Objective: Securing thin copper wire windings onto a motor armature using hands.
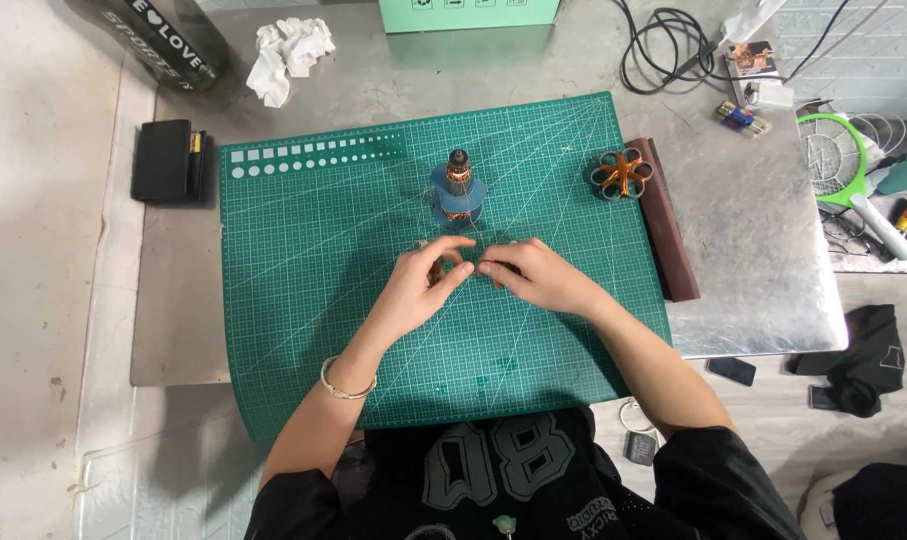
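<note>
Both hands meet at the middle of a green cutting mat [303, 280]. My left hand [423, 280] and my right hand [533, 275] pinch something very thin between their fingertips, apparently fine wire; the frame is too small to be sure. Just beyond the fingers stands an upright motor rotor [458, 188] with copper windings on a blue base. A bracelet circles my left wrist.
A round copper-wound stator [621, 173] lies at the mat's right edge beside a dark brown strip [663, 220]. A black case [163, 160] sits left, crumpled white tissue [288, 50] and a green box [468, 14] at the back, black cables [663, 45] back right.
</note>
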